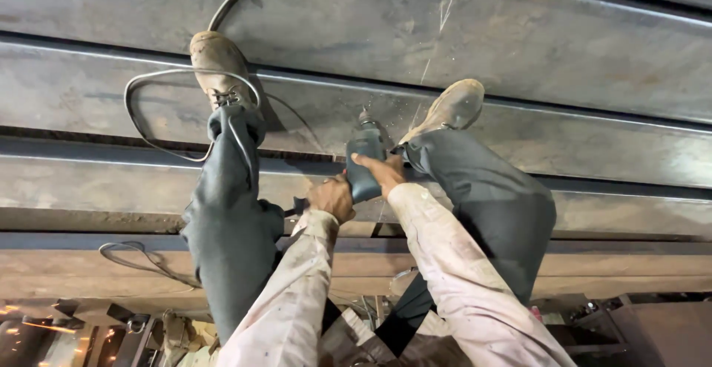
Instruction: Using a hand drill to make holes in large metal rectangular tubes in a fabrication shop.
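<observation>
I hold a grey-green electric drill (366, 156) with both hands, its tip pressed down against a rusty steel beam (519, 133) between my feet. My left hand (331, 198) is closed around the rear handle. Wrapped over the drill's body is my right hand (382, 172). Both sleeves are pale and stained. My legs in dark trousers frame the drill, with one tan boot (219, 67) on the left and another boot (454, 106) on the right.
Long steel beams (111, 182) lie side by side across the view with dark gaps between them. A grey cable (137, 118) loops around the left boot and runs off the top. Workshop clutter and orange sparks (37, 326) show below the beams.
</observation>
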